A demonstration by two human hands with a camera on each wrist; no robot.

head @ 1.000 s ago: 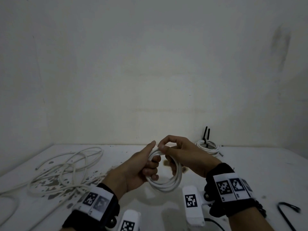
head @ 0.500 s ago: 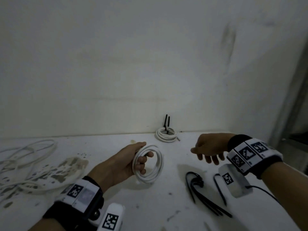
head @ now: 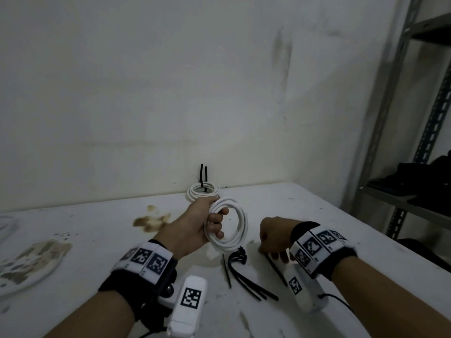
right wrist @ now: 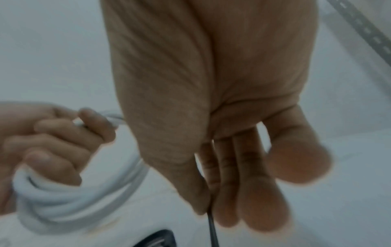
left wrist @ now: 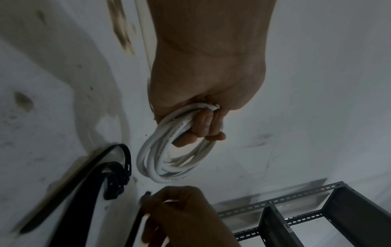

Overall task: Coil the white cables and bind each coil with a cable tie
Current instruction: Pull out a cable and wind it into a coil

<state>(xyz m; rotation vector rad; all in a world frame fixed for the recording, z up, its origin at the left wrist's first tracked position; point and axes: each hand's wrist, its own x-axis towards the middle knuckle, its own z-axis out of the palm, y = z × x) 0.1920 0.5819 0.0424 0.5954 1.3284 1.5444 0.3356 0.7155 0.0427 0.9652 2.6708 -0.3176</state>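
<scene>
My left hand (head: 207, 225) grips a small coil of white cable (head: 240, 228) upright above the white table (head: 97, 240), fingers curled through the loop; the left wrist view shows the same coil (left wrist: 160, 160). To its right, my right hand (head: 268, 251) is down at the table, its thumb and fingers pinching one black cable tie (head: 277, 268). The right wrist view shows the tie (right wrist: 211, 224) running out from between the fingertips (right wrist: 198, 200). A bundle of black cable ties (head: 244, 272) lies between my hands.
A bound white coil (head: 203, 190) with a black tie sticking up lies against the back wall. Loose white cable (head: 5, 225) shows at the far left edge. Brown stains (head: 151, 220) mark the table. Grey metal shelving (head: 415, 191) stands at the right.
My right hand let go of the coil, swung right and dropped to the table onto a black tie. The left hand kept hold of the coil. My view turned to the right.
</scene>
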